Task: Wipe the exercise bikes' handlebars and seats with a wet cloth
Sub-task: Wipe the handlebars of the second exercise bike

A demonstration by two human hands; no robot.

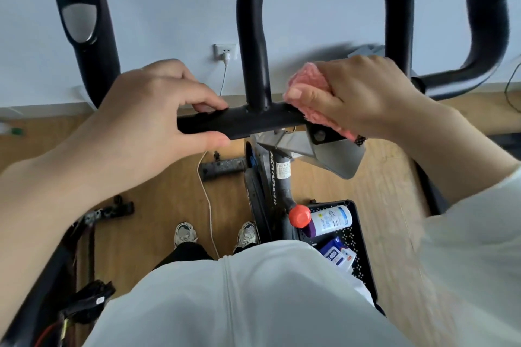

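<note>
The exercise bike's black handlebar crossbar (253, 121) runs across the middle, with a tall loop (253, 36) rising from it. My left hand (152, 121) grips the crossbar's left part, fingers over the top and thumb underneath. My right hand (363, 96) holds a pink fluffy cloth (310, 82) wrapped over the bar where the right leg of the loop meets it. The cloth's lower edge hangs below my palm. No bike seat is in view.
A black perforated basket (363, 248) on the wooden floor at the lower right holds a wipes canister (329, 220) and a blue packet (338, 255). A red knob (299, 215) sits on the bike frame. A white cable (208, 205) trails from the wall socket (224, 51).
</note>
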